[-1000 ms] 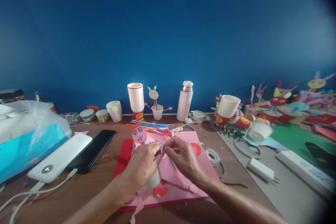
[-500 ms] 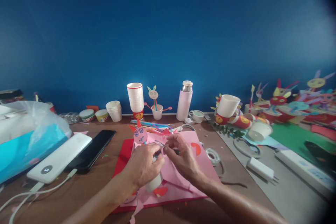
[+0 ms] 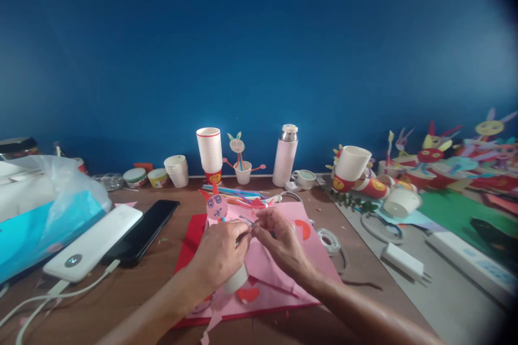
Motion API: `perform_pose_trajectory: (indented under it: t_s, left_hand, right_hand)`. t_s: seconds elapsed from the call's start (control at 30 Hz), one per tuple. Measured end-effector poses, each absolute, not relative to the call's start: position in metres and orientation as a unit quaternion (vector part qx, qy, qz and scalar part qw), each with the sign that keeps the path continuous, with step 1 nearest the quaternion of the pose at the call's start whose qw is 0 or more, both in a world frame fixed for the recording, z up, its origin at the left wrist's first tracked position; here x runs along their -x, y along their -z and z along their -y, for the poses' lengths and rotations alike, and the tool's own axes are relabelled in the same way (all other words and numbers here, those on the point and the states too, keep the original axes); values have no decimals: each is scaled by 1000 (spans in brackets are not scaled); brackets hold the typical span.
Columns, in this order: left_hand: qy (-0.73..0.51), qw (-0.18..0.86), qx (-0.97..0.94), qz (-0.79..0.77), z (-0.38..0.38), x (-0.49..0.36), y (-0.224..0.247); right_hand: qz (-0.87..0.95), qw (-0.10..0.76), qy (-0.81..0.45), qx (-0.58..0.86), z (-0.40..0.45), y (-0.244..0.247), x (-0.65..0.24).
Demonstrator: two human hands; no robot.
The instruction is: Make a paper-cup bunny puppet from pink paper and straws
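Over the middle of the pink paper sheets (image 3: 301,275), my left hand (image 3: 222,252) is closed with its fingers curled round a white paper cup (image 3: 237,282). Only the cup's lower part shows below the palm. Just above that hand rises a pink paper face (image 3: 217,207) with drawn eyes and mouth and red pointed ears. Meeting the left fingertips, my right hand (image 3: 283,242) is closed in a pinch. What it pinches is hidden between the fingers. An orange paper piece (image 3: 248,295) lies beside the cup, and another orange piece (image 3: 302,229) lies right of my right hand.
Behind the sheets stand a stack of paper cups (image 3: 209,151), a finished cup figure (image 3: 243,172) and a pink flask (image 3: 285,159). A power bank (image 3: 93,242) and phone (image 3: 141,232) lie left. Tape (image 3: 328,241), a charger (image 3: 403,260) and a power strip (image 3: 469,264) lie right.
My left thumb and fingers have drawn slightly closer to the right fingertips. Otherwise the hands and cup stay almost in place.
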State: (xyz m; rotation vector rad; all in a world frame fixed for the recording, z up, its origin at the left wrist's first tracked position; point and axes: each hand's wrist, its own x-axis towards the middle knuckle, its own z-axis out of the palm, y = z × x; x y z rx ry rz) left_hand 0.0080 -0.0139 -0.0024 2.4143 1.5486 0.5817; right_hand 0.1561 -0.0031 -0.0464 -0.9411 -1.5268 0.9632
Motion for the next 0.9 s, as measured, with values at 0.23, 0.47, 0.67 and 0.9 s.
perform_pose_trajectory:
  t_s: [0.23,0.47,0.67,0.9]
  left_hand:
    - [-205,124,-822,-517,13,-7,4]
    - [-216,137,-819,-514,14,-8,4]
    - [-211,134,-821,-514,13,-9,4]
    - [-205,125,-821,-518,12,-9,6]
  right_hand:
    - [648,472,-449,394,3,45,-162]
    - [675,436,-385,453,2,45,-160]
    - [667,445,-377,463,3,42,-159]
    - [655,449,-396,461,1,46,-158]
